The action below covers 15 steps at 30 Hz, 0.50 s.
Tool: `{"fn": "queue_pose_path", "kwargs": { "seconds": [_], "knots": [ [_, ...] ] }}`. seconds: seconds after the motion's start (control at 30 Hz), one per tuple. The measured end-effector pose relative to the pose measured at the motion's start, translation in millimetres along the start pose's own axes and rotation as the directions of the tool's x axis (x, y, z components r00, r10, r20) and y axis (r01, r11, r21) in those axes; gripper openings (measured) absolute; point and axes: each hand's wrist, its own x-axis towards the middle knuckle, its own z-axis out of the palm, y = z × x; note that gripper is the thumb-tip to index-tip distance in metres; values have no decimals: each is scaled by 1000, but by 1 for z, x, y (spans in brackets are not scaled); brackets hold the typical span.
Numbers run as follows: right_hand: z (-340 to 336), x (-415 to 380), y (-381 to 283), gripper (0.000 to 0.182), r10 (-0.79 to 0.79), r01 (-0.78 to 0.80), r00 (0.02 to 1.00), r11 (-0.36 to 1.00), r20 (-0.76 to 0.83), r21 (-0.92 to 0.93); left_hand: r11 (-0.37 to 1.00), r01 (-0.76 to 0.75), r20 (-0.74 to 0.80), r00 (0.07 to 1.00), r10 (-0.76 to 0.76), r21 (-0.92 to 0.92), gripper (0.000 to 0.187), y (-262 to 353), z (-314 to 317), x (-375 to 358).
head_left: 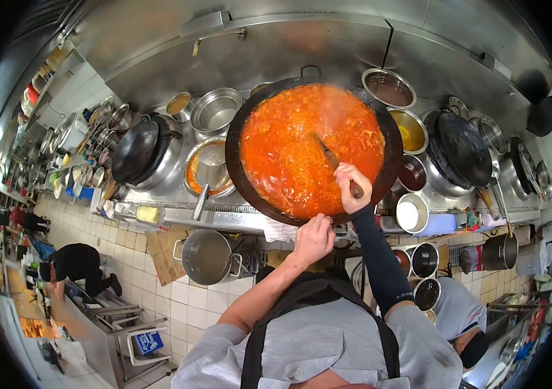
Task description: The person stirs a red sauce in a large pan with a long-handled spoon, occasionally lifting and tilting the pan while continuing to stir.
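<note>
A large black wok (240, 178) holds bubbling orange-red sauce (289, 149) with paler shreds in it, and steam rises from the surface. My right hand (354, 187) is wrapped round a wooden-handled stirring tool (330, 155). The tool slants into the sauce, which hides its head. At the wok's near edge, my left hand (315, 238) is closed on the rim or its near loop handle; the fingers cover which. A white cloth (278, 229) lies just left of that hand. Left of the wok, a wide metal ladle (208, 181) rests across a bowl of red sauce (192, 170).
Metal bowls of brown liquid (389, 87) and yellow liquid (409, 129) stand right of the wok. Other woks (134, 149) (464, 149) sit on side burners. A stockpot (206, 257) stands below left. Co-workers bend at the far left (78, 269) and close by at lower right (461, 311).
</note>
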Motion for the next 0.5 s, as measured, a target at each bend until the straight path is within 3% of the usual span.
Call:
{"fn": "queue_pose_path", "kwargs": {
  "seconds": [0.23,0.43,0.5],
  "knots": [
    [-33,22,17,22,96,-95,995,988,-7,125,1000,-19,-21,1000,18,-10,18,1,-1,0],
    [-50,2,-14,21,86,-87,996,994,-21,-61,1000,-20,-19,1000,20,-13,18,-1,0,-1],
    [-59,-10,-31,21,107,-110,993,993,-48,-46,1000,-18,-20,1000,18,-13,18,-1,0,-1]
  ]
}}
